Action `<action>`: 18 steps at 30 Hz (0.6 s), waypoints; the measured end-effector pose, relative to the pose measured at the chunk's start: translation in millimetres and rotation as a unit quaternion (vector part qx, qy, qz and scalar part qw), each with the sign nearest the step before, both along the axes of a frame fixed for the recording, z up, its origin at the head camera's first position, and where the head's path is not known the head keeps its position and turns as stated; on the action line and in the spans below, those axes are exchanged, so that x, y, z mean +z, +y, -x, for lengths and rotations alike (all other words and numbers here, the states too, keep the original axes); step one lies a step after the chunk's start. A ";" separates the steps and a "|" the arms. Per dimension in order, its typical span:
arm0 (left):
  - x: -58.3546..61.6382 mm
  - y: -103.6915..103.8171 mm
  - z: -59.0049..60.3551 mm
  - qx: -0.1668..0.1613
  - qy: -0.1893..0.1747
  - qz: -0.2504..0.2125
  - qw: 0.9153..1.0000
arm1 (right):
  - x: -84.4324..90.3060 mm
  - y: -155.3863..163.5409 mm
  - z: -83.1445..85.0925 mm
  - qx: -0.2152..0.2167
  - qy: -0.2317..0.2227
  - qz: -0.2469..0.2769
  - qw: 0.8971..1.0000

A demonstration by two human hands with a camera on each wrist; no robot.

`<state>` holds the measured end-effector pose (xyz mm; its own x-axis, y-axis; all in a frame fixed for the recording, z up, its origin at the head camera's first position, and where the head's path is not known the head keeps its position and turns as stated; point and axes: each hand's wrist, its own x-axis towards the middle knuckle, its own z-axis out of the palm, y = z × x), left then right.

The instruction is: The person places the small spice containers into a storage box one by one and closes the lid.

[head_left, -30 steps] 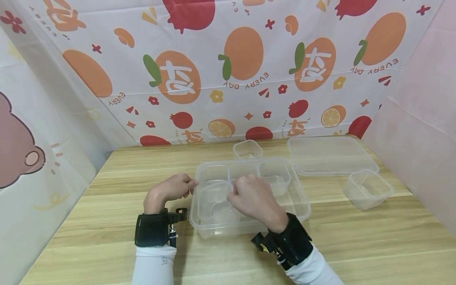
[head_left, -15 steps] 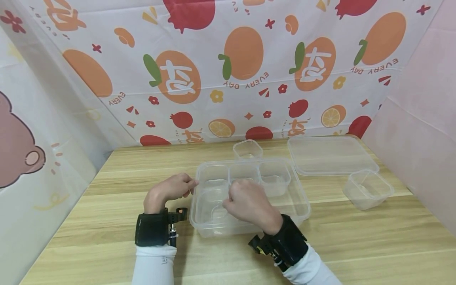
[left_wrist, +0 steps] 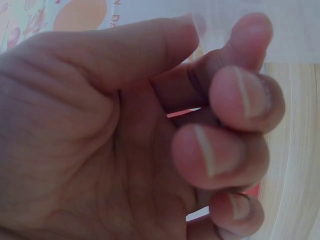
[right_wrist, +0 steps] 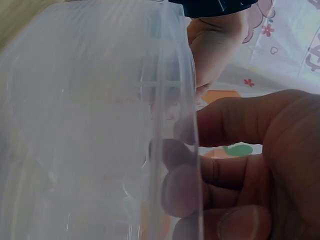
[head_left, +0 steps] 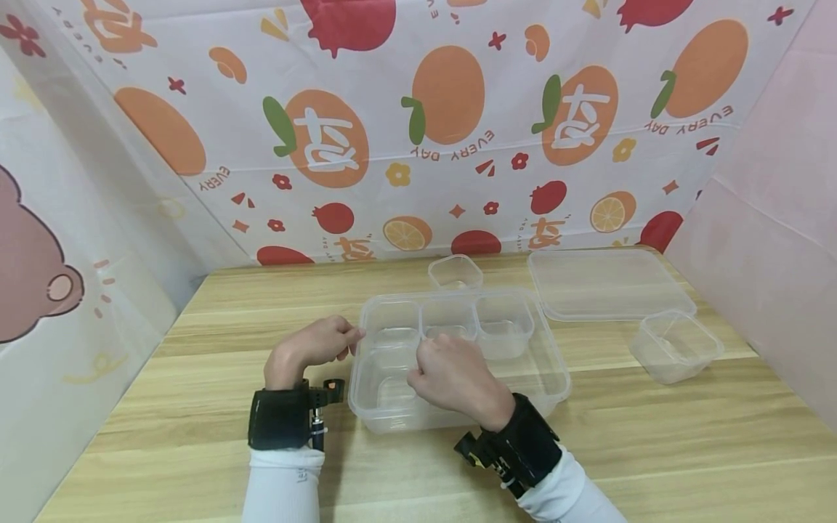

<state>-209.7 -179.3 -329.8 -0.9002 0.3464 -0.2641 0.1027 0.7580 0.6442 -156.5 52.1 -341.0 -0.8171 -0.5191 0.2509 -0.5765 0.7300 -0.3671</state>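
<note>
A large clear plastic box (head_left: 559, 367) sits mid-table, with smaller clear containers inside along its back side. My left hand (head_left: 320, 343) pinches its left rim; in the left wrist view, clear plastic shows between the thumb (left_wrist: 170, 42) and the index fingertip (left_wrist: 252, 32). Inside the box my right hand (head_left: 458, 378), fingers curled, holds a small clear container (head_left: 391, 388) at the front left, apparently by its right edge. The hand covers part of it. In the right wrist view the fingers (right_wrist: 182, 190) show through a clear plastic wall (right_wrist: 85, 110); their exact contact is unclear.
Behind the box stands a small clear container (head_left: 455, 274). A flat clear lid (head_left: 611, 283) lies at the back right, and another small container (head_left: 676, 349) is in front of it. Printed cloth hangs behind the wooden table (head_left: 216, 363).
The right hand has shifted slightly left and toward me, and the small container has settled lower at the box's front left. The left hand keeps its place on the rim.
</note>
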 end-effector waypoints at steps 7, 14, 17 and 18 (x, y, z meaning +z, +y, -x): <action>1.3 -1.2 -0.2 -0.005 0.003 0.002 1.000 | -2.4 1.8 1.9 0.035 -0.015 -0.056 0.998; 1.6 -1.0 0.0 0.002 0.003 0.004 1.000 | -4.1 5.4 2.3 0.060 -0.002 -0.064 0.996; 1.8 -0.8 -0.1 0.008 0.000 0.006 1.000 | -4.4 5.9 2.7 0.062 -0.001 -0.067 0.996; 1.9 -0.6 -0.3 0.009 0.000 0.005 1.000 | -4.6 5.8 3.1 0.062 -0.001 -0.070 0.996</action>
<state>-209.4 -179.9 -327.8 -0.9064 0.3266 -0.2679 0.0881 0.7664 0.6363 -159.7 57.9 -345.6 -0.7454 -0.6454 0.1670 -0.6642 0.6978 -0.2682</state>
